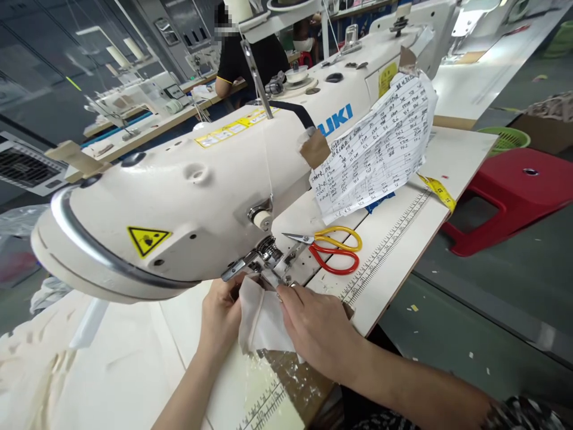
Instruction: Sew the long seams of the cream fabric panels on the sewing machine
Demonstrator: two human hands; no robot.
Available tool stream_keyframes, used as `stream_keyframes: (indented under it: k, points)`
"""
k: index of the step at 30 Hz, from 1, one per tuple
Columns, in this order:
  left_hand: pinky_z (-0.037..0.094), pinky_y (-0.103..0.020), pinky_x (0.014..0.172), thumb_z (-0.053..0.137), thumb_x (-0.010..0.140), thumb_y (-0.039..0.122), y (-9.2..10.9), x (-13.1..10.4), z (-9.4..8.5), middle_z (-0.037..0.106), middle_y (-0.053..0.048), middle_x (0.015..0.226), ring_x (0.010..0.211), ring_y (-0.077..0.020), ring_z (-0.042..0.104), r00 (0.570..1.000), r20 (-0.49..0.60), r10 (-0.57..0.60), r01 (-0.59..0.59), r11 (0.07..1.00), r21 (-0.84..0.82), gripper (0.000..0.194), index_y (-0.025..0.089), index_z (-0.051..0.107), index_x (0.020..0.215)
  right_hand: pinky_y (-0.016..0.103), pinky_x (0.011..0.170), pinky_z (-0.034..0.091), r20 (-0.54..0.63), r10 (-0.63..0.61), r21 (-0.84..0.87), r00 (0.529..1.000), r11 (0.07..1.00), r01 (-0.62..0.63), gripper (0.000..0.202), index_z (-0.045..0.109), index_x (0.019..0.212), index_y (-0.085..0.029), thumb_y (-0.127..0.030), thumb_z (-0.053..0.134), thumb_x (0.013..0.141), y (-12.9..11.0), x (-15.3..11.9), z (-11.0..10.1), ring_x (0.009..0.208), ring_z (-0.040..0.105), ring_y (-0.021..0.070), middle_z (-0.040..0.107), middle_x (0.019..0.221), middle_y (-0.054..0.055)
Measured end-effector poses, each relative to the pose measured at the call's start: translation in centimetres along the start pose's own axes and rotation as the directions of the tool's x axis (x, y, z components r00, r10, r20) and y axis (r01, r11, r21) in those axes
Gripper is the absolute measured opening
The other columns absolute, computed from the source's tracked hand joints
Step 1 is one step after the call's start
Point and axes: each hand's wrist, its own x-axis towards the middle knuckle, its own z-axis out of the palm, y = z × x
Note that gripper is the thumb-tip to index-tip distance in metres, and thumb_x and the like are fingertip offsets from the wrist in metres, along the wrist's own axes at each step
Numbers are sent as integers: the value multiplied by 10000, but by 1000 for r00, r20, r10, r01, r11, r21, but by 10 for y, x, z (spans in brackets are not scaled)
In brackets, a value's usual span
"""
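Across the counter, a white sewing machine looms. Pale cloth lies by its presser foot, crumpled; crease line runs from near side toward the foot, overall long axis unclear. Right hand nearly closed, pinching the right edge. Left hand curled on the left edge, fingertips partly hidden. Seemingly positioning cloth; any onward move calls for flat, even guidance, fingers clear.

Going right now, past a red stool close to a green basket, down to pale scraps on the floor! Now up back, to a person in black and, farther left, thread cones above a background machine.
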Motion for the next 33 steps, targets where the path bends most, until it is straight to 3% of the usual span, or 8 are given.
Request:
stream_keyframes:
  k: [4,8,12,16,22,28,33]
  points:
    - [500,-273,645,594,754,387,3,0,-2,692,-17,790,776,-194,647,997,29,-68,69,997,-41,185,225,683,744,342,482,498,2,23,-16,1000,1000,-23,218,540,1192,-134,-152,448,995,-1,2,-3,717,683,238,670,898,66]
    - [493,-260,629,609,759,357,3,-1,-3,695,-4,789,757,-182,643,999,27,-43,44,998,-54,146,231,682,746,339,473,492,10,29,-51,1000,998,-29,209,549,1171,-140,-146,478,975,-3,3,-3,695,679,239,670,885,72]
    - [497,-252,665,608,809,308,4,-2,-3,714,-7,829,773,-169,639,992,-18,124,-124,992,3,114,229,676,762,346,475,501,-3,23,-76,1000,997,-23,233,540,1186,-134,-119,480,962,-4,2,0,692,672,241,660,890,75]
    - [495,-248,686,581,871,249,7,-1,-4,710,-11,842,776,-155,633,947,-32,320,-318,947,54,132,223,658,767,342,479,508,-5,-5,-98,1000,995,4,296,510,1243,-106,-116,496,948,-3,1,1,695,669,242,653,900,82]
    - [505,-277,728,558,896,182,-1,1,-3,712,-36,928,826,-169,648,889,-4,457,-452,880,143,91,215,642,894,333,460,504,-14,0,-124,1000,992,-1,279,544,1196,-108,-91,494,922,-5,3,1,656,664,238,656,867,82]
    - [520,-297,727,451,895,55,-4,2,-12,691,-71,997,882,-190,630,803,145,579,-596,777,202,252,209,631,978,338,484,497,-24,26,-116,999,993,-29,312,530,1240,-89,-76,464,934,-5,-3,-2,685,680,247,688,896,102]
    - [560,-353,764,406,910,48,13,-6,-24,622,-135,1098,967,-233,584,742,327,586,-667,695,269,337,153,581,1179,323,556,495,60,25,225,998,974,-38,260,535,1115,-190,-84,475,885,-1,-50,-26,678,689,209,701,864,17]
